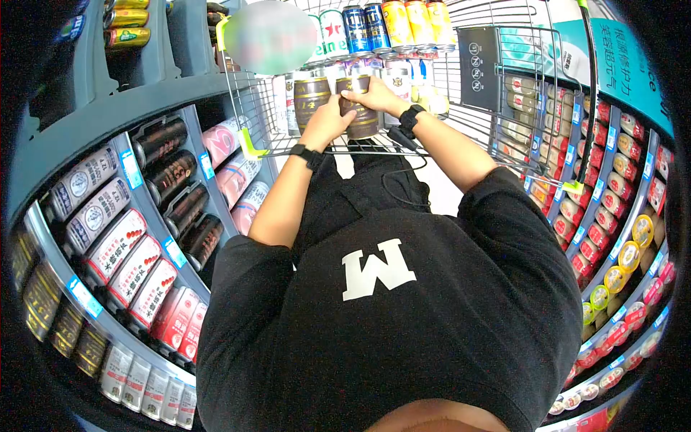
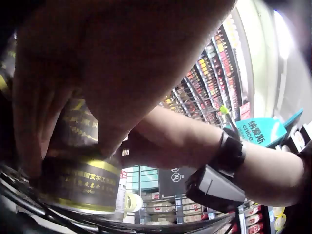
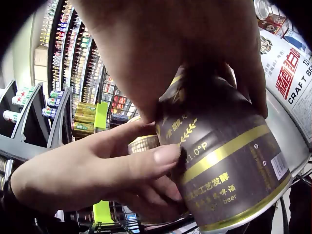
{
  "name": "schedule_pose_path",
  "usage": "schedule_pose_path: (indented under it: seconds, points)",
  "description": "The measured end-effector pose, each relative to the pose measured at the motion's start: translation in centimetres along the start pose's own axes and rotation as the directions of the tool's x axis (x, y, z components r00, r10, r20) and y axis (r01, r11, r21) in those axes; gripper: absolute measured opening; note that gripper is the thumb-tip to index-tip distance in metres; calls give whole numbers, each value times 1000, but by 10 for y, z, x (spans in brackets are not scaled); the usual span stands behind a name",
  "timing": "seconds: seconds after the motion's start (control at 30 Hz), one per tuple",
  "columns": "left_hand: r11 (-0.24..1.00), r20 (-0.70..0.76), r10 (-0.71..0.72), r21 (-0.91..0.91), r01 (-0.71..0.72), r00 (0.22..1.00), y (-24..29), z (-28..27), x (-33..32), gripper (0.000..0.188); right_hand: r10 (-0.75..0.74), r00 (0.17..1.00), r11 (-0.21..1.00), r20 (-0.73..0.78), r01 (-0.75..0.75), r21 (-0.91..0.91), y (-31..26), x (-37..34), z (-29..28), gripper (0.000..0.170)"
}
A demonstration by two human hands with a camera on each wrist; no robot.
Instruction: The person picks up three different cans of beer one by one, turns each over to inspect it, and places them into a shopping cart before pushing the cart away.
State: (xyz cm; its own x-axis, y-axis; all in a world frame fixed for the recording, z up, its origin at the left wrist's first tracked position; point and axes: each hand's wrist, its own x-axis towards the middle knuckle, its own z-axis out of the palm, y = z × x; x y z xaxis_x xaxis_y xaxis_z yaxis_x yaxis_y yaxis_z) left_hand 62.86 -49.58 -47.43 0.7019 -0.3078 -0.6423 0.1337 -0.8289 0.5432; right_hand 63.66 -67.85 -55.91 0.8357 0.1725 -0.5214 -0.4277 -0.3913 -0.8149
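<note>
Both hands hold one dark brown beer can [image 1: 363,125] with gold bands and lettering at the near end of a wire shopping cart [image 1: 252,149]. From above, my right hand [image 1: 383,98] grips its upper part, fingers and thumb on either side. My left hand [image 1: 327,125] grips it from the left. In the right wrist view the left thumb [image 3: 163,155] lies across the can's front, with the fingers curled below. A second dark barrel-patterned can [image 1: 308,101] stands just left of it. White craft beer cans [image 3: 287,75] are close to the right hand.
Green-white cans [image 1: 332,36], blue cans [image 1: 358,30] and orange cans [image 1: 412,27] line the cart's far side. A shelf of cans [image 1: 133,245] runs along the left, another shelf of cans [image 1: 612,191] along the right. A dark cable [image 1: 403,175] hangs near the right wrist.
</note>
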Motion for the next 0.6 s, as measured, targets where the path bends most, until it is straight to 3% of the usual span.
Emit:
schedule_pose_path:
  seconds: [0.07, 0.1, 0.17, 0.2, 0.23, 0.27, 0.3, 0.33, 0.37, 0.4, 0.5, 0.57, 0.6]
  points:
    - [992, -36, -15, -123, 11, 999, -1, -20, -19, 47, 78, 997, 997, -6, -78, -12, 21, 8, 7, 95]
    - [985, -111, 8, -171, -27, 994, -9, -25, -27, 46, 68, 998, 998, -5, -68, -11, 13, 0, 5, 95]
    - [976, -193, 0, -215, -43, 981, -32, -35, -37, 45, 51, 986, 989, -160, -72, -128, -18, -16, -4, 97]
    - [971, -190, -45, -240, -2, 981, -37, -45, -45, 42, 113, 973, 972, -202, -150, -181, -12, -10, 0, 91]
    - [971, -225, -53, -239, -2, 973, -48, -48, -50, 42, 103, 982, 975, -158, -131, -177, -26, -14, -6, 89]
    - [961, -252, -76, -278, 3, 965, -64, -50, -53, 41, -24, 978, 958, -208, -36, -283, -42, -20, -6, 89]
    - [949, -287, -97, -315, 2, 953, -76, -60, -57, 39, -15, 964, 954, -265, -66, -292, -40, -14, 1, 88]
    - [936, -346, -88, -349, -41, 934, -74, -70, -68, 37, -91, 963, 937, -252, -2, -349, -59, -15, 1, 86]
    - [920, -367, -89, -387, -66, 926, -93, -70, -67, 36, -42, 975, 930, -220, -42, -366, -85, -17, 1, 84]
    - [924, -405, -74, -372, -90, 911, -94, -80, -75, 34, -131, 957, 930, -258, 29, -366, -104, -17, 8, 81]
    - [903, -512, -48, -388, -182, 857, -102, -99, -103, 33, -279, 943, 920, -183, 208, -333, -162, -3, 36, 69]
    - [873, -549, -58, -432, -224, 834, -101, -120, -134, 30, -396, 917, 891, -54, 370, -263, -230, -16, 55, 63]
    - [784, -550, -78, -549, -290, 831, -103, -129, -149, 28, -399, 917, 881, 7, 386, -274, -260, -20, 67, 60]
